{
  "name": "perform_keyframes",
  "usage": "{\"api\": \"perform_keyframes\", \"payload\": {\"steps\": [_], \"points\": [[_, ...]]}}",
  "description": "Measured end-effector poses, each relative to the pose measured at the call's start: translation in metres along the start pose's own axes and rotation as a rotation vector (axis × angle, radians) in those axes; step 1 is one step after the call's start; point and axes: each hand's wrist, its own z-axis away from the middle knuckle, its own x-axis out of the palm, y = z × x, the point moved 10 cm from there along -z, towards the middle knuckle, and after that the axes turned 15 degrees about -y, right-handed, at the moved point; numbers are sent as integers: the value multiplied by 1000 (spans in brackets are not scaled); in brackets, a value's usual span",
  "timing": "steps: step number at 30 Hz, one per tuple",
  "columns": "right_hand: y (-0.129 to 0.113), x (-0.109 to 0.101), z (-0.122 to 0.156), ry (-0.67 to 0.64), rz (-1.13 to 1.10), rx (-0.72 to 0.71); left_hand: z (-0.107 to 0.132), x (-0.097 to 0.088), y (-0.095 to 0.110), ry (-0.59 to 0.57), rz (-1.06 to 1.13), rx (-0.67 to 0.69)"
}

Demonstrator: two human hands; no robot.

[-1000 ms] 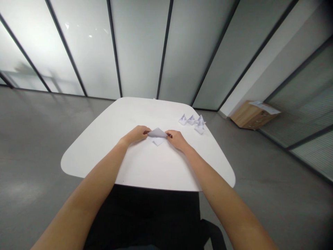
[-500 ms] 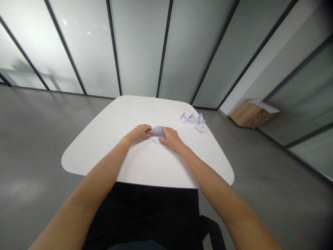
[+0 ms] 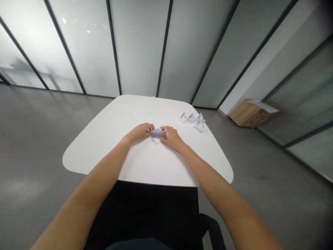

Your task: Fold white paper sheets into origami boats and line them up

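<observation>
A folded piece of white paper (image 3: 157, 133) lies between my hands over the middle of the table, its near side in shade. My left hand (image 3: 142, 132) grips its left end, fingers curled and thumb below. On the other end, my right hand (image 3: 171, 137) is closed round the paper, with the fingertips on top and the thumb at the near side. A small pale flap (image 3: 156, 140) sticks out toward me below the shaded part. The parts under my fingers are hidden.
Several folded paper boats (image 3: 191, 118) stand in a group at the table's right rear. The white table (image 3: 109, 146) has rounded corners. Frosted glass panels (image 3: 137, 48) rise behind it. A wooden box (image 3: 251, 114) sits on the floor at right, and a black chair armrest (image 3: 213, 229) is near me.
The paper's raised peak between my hands has become lower and flatter. The fingers of my left hand have shifted slightly right, and more of the small flap shows. The boats stay put.
</observation>
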Motion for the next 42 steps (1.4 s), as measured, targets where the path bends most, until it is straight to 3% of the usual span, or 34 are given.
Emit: {"api": "perform_keyframes", "payload": {"steps": [13,19,24,28,35,42], "points": [[-9,3,4,-111,-44,-245,1,7,-7,-126,83,-18],[-8,1,2,-97,-74,-224,0,5,-4,-79,24,-71],[-4,5,1,-101,-7,-173,-1,9,17,-59,-87,22],[2,9,0,-98,56,-84,-2,13,26,-78,-58,61],[-2,8,1,-100,47,-48,-4,13,23,-71,11,44],[2,4,-2,-79,-108,-49,-9,18,17,-94,-27,30]]}}
